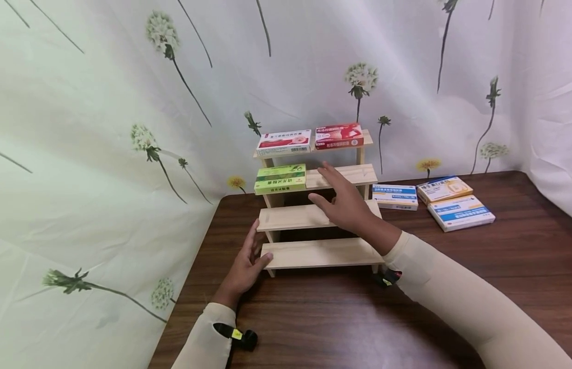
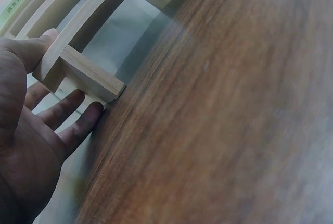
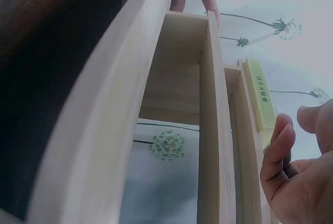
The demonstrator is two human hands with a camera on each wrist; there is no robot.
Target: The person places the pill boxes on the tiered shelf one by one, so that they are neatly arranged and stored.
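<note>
White backdrop [image 1: 106, 77] (flower-printed), brown table [image 1: 313, 318].

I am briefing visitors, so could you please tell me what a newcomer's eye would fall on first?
Probably the pale wooden stepped shelf, central in the head view, with the left grip holding its left side and the right grip over its middle. The red box at its top right and the green box one step lower on the left stand out too. Behind it is a white flowered backdrop.
</note>
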